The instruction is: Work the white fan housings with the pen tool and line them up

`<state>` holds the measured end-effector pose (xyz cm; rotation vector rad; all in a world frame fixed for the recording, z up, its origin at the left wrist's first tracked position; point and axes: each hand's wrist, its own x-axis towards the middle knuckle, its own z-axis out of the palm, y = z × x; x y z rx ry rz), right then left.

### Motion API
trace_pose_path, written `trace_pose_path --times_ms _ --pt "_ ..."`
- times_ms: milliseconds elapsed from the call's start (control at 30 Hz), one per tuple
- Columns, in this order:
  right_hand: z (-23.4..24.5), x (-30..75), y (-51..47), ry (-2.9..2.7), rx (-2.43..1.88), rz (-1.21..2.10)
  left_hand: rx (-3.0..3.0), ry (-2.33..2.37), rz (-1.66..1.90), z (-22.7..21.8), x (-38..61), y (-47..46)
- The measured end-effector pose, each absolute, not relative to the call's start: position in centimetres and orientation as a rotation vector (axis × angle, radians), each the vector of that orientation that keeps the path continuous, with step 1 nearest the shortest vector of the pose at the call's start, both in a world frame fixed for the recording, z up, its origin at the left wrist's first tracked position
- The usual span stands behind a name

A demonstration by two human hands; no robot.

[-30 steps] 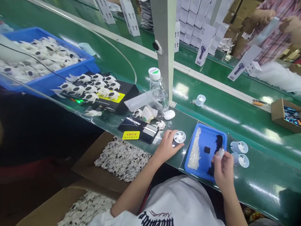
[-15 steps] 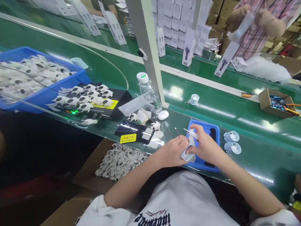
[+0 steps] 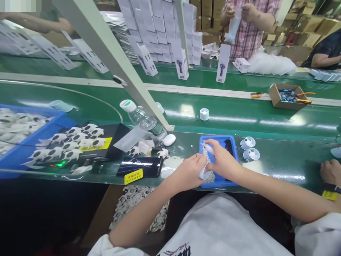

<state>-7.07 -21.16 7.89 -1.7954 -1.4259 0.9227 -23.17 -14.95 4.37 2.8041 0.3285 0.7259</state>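
One pale cup (image 3: 203, 174) sits in the left hand (image 3: 190, 171), grip closed; the right hand (image 3: 222, 160), now brought across, pinches a slim tool (image 3: 209, 149), so both work together.

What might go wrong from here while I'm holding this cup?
The white tool in your right hand might slip into the thin wire by your left hand. Bumping the blue tray could scatter its small bits. The phone lies near the edge of the bench, so it might get knocked off.

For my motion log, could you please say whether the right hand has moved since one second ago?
Yes: against the blue tray, the right hand has moved left, toward the left hand.
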Motion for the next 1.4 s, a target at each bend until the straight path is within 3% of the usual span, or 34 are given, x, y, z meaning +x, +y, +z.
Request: trace_pose_path --times_ms 233,433,500,700,967,1233,1400 --pt "5.1 -7.7 -21.9 -1.119 -1.705 1.170 2.785 0.399 1.211 3.6 -22.3 -14.5" --pt "7.2 -6.4 -21.3 -1.425 -1.797 0.836 2.572 0.546 0.578 3.6 -22.7 -14.8" --pt "8.0 -6.2 -21.3 -1.371 -1.758 0.850 2.484 0.644 0.518 3.5 -22.7 -14.5" --pt "8.9 -7.4 -21.7 -0.842 -1.294 1.208 2.599 0.623 1.032 1.9 -21.3 -13.9" --pt "11.0 -6.1 -22.8 -0.579 -0.783 1.366 2.488 0.774 1.100 1.7 -21.6 -13.9" --pt "10.3 -7.2 -22.5 -0.728 -0.976 1.237 2.587 0.584 1.265 1.5 -20.6 -14.1" --pt "8.8 -4.7 -22.2 -0.777 -1.145 1.142 2.473 0.911 1.357 1.2 -22.0 -13.4"
